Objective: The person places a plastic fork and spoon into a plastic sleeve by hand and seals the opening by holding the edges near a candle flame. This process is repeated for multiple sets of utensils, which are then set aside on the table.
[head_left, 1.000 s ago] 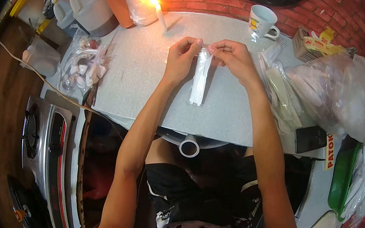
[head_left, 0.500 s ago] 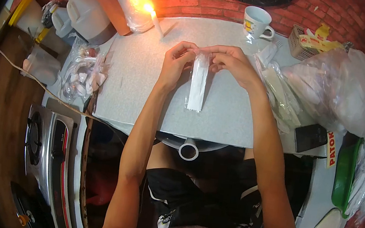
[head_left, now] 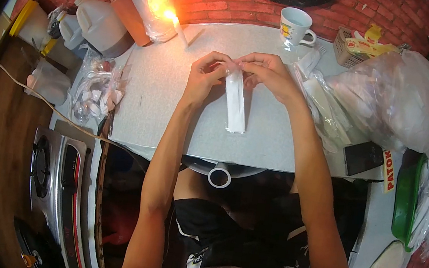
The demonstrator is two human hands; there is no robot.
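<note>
A long, narrow clear plastic bag (head_left: 236, 101) with something white inside hangs down toward me over the light tabletop. My left hand (head_left: 208, 76) pinches its gathered top end from the left. From the right, my right hand (head_left: 268, 75) pinches the same top end, fingertips nearly meeting the left ones. What the white filling is, I cannot make out. Beyond my hands a lit candle (head_left: 180, 31) stands tilted on the table, its flame at the upper left.
Behind the candle are a plastic bag (head_left: 147, 3) and a jug (head_left: 101, 24). A mug (head_left: 295, 28) and a small basket (head_left: 348, 49) stand at the back right. Large plastic bags (head_left: 392, 98) and a dark phone-like object (head_left: 363, 159) lie right. A gas stove (head_left: 58, 167) sits lower left.
The lower end of the plastic bag has swung slightly to the right. Both hands keep their pinch at its top, and the whole view has shifted a little.
</note>
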